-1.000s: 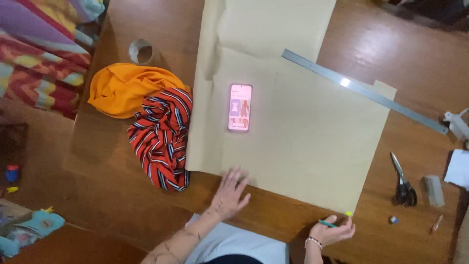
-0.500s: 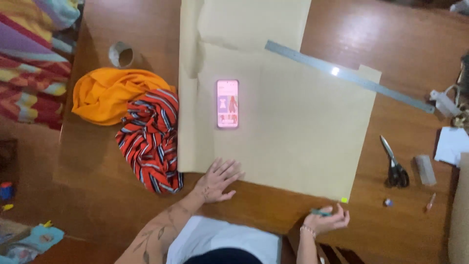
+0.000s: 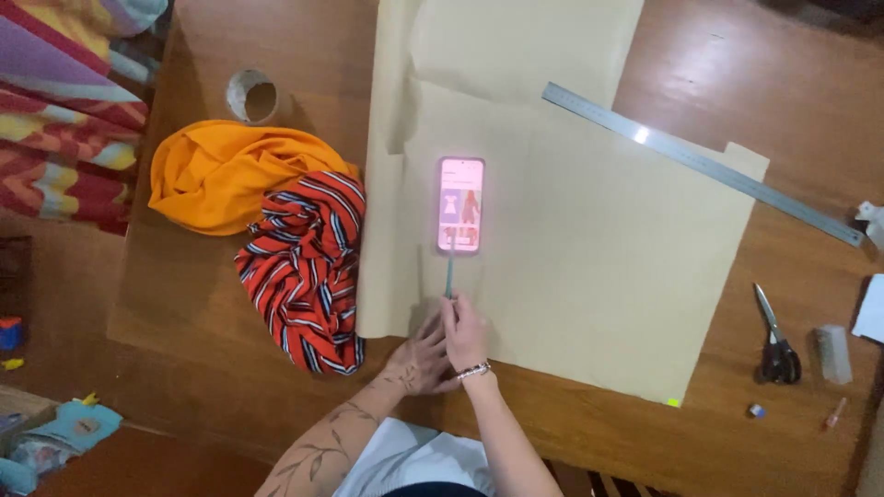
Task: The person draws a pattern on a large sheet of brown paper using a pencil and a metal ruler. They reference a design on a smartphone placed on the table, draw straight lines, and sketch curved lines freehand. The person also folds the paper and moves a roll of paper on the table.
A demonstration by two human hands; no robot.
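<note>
Right hand (image 3: 465,333) grips a teal pencil (image 3: 450,267), its tip up at the lit phone (image 3: 460,204) lying on the brown paper (image 3: 589,267). Left hand (image 3: 419,359) lies flat and released on the paper's near edge, touching the right (striped red cloth (image 3: 304,267) just beside, on the desk (image 3: 783,55)).

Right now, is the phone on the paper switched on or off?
On. The phone lies face up on the brown paper, its screen glowing pink with pictures on it. The right hand holds a pencil at its lower edge.
</note>
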